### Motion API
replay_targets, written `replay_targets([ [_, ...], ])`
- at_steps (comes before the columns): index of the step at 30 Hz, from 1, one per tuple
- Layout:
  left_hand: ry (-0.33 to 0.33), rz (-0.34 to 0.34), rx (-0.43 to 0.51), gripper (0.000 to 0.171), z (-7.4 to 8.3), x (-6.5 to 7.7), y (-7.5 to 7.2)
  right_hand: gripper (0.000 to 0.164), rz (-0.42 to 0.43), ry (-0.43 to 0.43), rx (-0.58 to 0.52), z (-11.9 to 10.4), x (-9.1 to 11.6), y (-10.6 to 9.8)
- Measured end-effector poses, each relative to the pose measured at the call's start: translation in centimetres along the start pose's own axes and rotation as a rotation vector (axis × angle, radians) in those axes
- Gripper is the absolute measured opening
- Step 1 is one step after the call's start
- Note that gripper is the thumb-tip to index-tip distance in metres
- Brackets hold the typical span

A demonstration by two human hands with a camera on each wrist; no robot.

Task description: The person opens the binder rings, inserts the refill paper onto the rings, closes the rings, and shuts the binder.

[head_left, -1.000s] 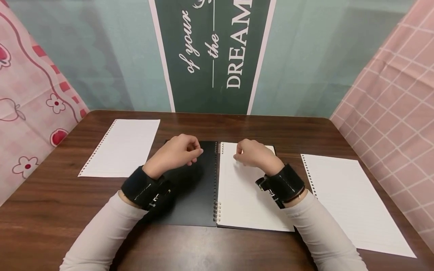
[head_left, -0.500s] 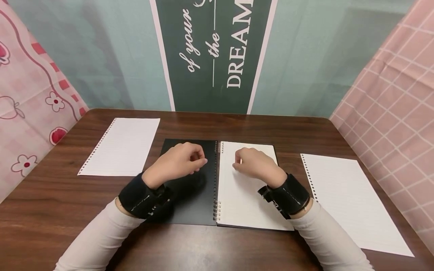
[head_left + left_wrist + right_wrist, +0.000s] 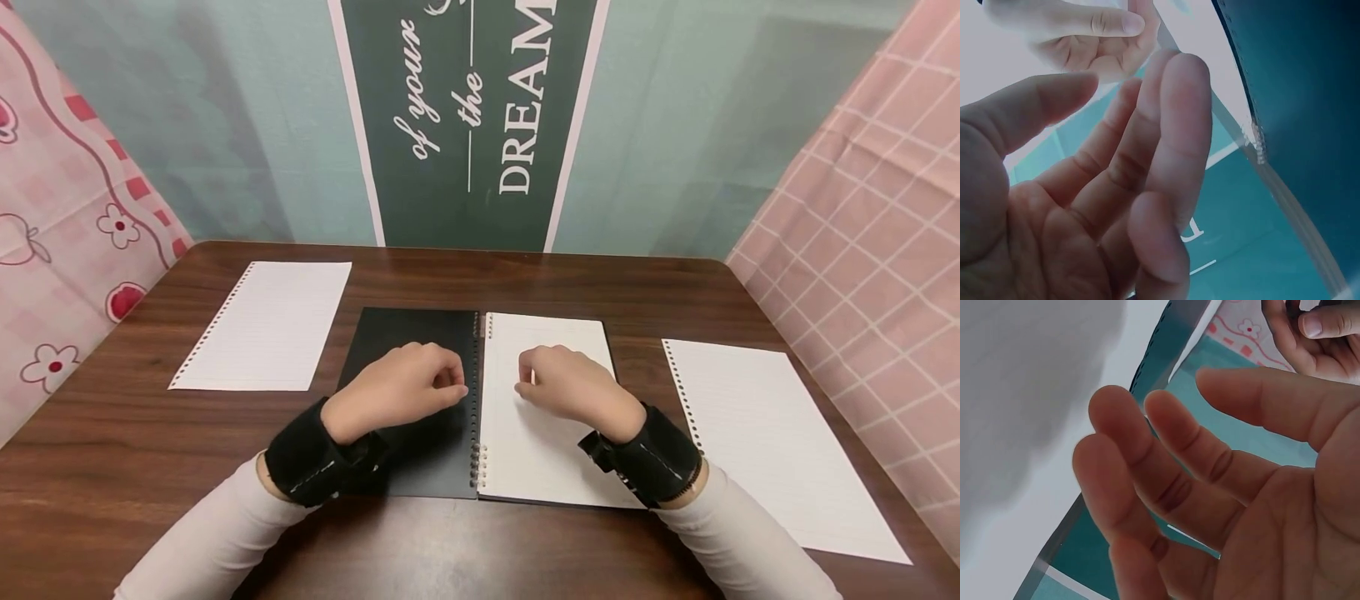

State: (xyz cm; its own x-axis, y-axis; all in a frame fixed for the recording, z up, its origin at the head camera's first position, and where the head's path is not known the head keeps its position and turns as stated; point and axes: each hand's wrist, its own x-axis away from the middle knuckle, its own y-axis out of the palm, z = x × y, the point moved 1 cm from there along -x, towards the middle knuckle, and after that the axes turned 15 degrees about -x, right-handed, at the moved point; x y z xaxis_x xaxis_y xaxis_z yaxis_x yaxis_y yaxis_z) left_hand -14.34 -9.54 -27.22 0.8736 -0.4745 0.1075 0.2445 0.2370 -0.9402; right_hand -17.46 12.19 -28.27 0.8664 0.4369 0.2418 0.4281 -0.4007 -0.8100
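Note:
An open loose-leaf notebook lies mid-table in the head view, its black cover [image 3: 412,329] on the left and its white pages [image 3: 525,467] on the right. Over the cover, close to the spine, hovers my left hand [image 3: 397,392] with fingers loosely bent. My right hand [image 3: 573,383] hangs above the pages in a similar pose. Both wrist views show a gap between thumb and fingers of the left hand [image 3: 1097,187] and the right hand [image 3: 1260,519], with nothing held. Binder rings [image 3: 478,467] show at the lower spine.
One loose punched sheet [image 3: 262,325] lies at the left of the brown table [image 3: 450,550], and a larger-looking punched sheet [image 3: 780,450] at the right. A green-teal backdrop [image 3: 645,150] stands behind the table, with patterned pink cloths on both sides.
Both hands have come back toward the body over the notebook. The left hand has also shifted right, nearer the spine. Notebook and loose sheets have stayed put.

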Motion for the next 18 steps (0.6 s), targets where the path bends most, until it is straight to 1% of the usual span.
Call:
replay_targets([
  [8,0.007,-0.036,-0.039,0.008,0.8,0.6,1.0,0.009,-0.002,-0.022,-0.006,-0.1,1.1,0.5],
  [13,0.023,-0.047,-0.084,0.017,1.4,0.7,1.5,0.009,-0.007,-0.042,-0.006,-0.5,1.5,0.7],
  [18,0.035,-0.036,-0.126,0.025,1.7,1.0,1.6,0.01,-0.014,-0.051,0.0,-1.0,1.6,0.9],
])
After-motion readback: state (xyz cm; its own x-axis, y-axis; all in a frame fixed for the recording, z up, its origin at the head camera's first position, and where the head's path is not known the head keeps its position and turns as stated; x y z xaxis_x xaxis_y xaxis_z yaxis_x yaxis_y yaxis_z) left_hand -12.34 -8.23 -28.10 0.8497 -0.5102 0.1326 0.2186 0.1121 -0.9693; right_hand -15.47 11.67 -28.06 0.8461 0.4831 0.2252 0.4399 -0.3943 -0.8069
